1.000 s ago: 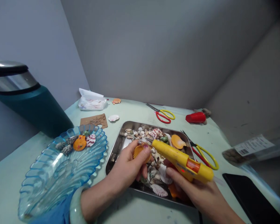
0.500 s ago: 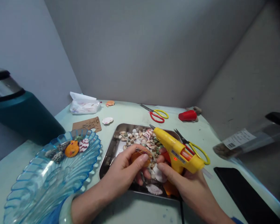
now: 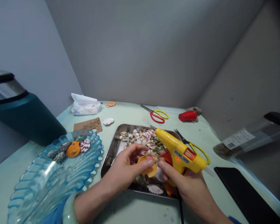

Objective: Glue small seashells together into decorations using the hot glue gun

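My left hand [image 3: 127, 168] pinches an orange scallop shell [image 3: 150, 168] above a steel tray [image 3: 112, 152] heaped with several mixed seashells. My right hand [image 3: 188, 183] grips a yellow hot glue gun [image 3: 180, 151] whose red light is on; its nozzle points up and left, away from the shell. The right forefinger and thumb also touch the edge of the orange shell, where a small pale piece sits. A blue shell-shaped glass dish [image 3: 51, 174] lies to the left with a few shells stuck near its far rim.
Two pairs of red-and-yellow scissors [image 3: 157, 114] [image 3: 196, 149], a red cap [image 3: 188, 116], a brown card [image 3: 88, 124], a plastic bag [image 3: 84, 105] and loose shells lie on the pale green table. A teal bin [image 3: 18, 109] stands left; a black slab [image 3: 245, 193] and a clear packet [image 3: 242, 140] right.
The glue gun's nozzle has lifted off the orange shell and swung up to the right. Both hands have drawn together, and the right fingers now touch the shell.
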Demonstrator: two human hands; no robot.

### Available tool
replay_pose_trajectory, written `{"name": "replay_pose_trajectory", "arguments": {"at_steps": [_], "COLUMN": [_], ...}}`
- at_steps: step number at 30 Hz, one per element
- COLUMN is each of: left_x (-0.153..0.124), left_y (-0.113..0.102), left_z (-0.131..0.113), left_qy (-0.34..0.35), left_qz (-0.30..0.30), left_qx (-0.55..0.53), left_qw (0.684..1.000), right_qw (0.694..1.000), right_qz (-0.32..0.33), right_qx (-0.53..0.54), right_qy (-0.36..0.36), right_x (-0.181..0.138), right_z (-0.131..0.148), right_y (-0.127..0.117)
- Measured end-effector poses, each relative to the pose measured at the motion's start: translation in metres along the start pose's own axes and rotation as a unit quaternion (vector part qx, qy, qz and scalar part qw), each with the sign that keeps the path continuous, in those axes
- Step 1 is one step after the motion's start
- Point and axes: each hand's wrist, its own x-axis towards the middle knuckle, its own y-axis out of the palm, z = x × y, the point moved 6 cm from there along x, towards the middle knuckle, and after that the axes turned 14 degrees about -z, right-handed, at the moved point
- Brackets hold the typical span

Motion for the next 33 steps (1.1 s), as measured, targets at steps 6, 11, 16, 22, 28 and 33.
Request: {"name": "replay_pose_trajectory", "arguments": {"at_steps": [6,11,16,22,28,33], "left_x": [0.004,0.003,0.004,0.003,0.003,0.004], "left_y": [-0.010,-0.011,-0.013,-0.016,-0.016,-0.016], "left_z": [0.003,0.002,0.000,-0.002,0.000,0.002], "left_qy": [-0.016,-0.019,-0.006,0.028,0.022,0.002], "left_qz": [-0.077,-0.083,-0.099,-0.118,-0.117,-0.116], "left_qx": [-0.013,0.003,0.036,0.072,0.067,0.045], "left_qw": [0.997,0.996,0.994,0.990,0.991,0.992], "right_qw": [1.000,1.000,0.999,0.996,0.996,0.995], "right_qz": [-0.016,-0.009,0.003,0.015,0.007,0.002], "right_qx": [0.020,0.017,0.039,0.077,0.083,0.091], "right_qy": [0.004,0.017,0.032,0.033,0.041,0.030], "right_x": [0.001,0.002,0.003,0.006,0.007,0.008], "right_z": [0.006,0.004,0.001,-0.003,-0.006,-0.003], "right_y": [-0.003,-0.002,0.000,0.002,-0.001,-0.001]}}
